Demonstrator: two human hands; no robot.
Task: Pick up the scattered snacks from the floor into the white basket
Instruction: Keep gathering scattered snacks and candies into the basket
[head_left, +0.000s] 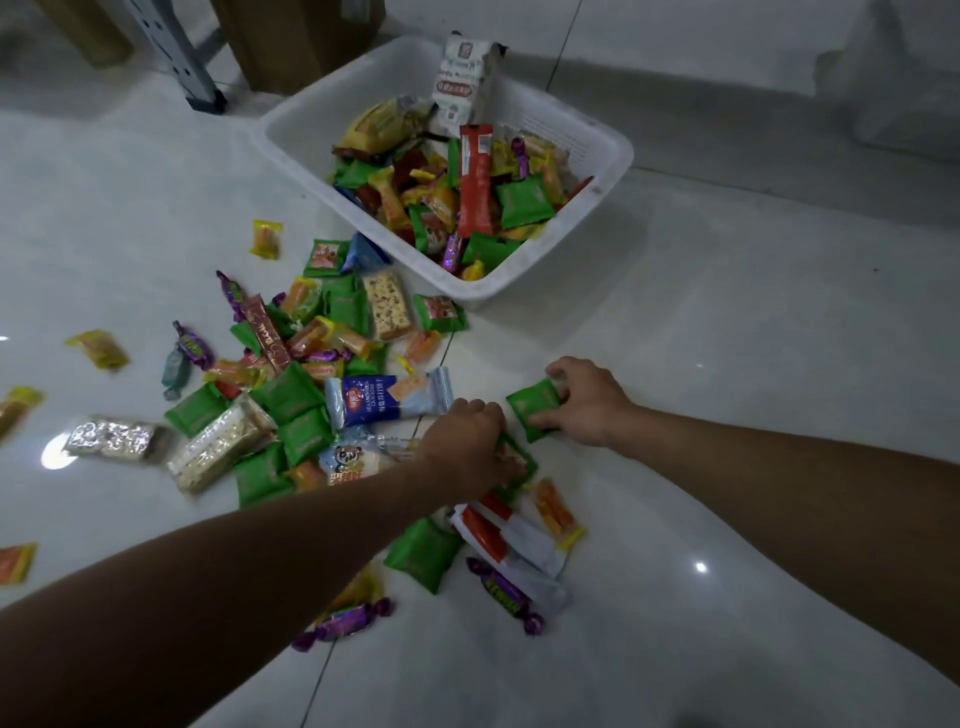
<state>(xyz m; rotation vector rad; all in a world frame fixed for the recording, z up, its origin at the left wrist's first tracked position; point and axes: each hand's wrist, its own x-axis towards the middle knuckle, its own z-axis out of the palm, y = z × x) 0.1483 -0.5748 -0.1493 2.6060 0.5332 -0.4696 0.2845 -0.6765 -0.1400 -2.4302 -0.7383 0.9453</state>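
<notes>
Right hand (587, 402) pinches green packet (535, 408), left hand (467, 447) grips second packet (517, 462); both probably light, slick, crinkly, best pinched at edges.

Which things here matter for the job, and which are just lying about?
Job: white basket; scattered snacks; green packet held by right hand; printed packet held by left hand.
Lying about: cardboard box; grey metal post.
</notes>
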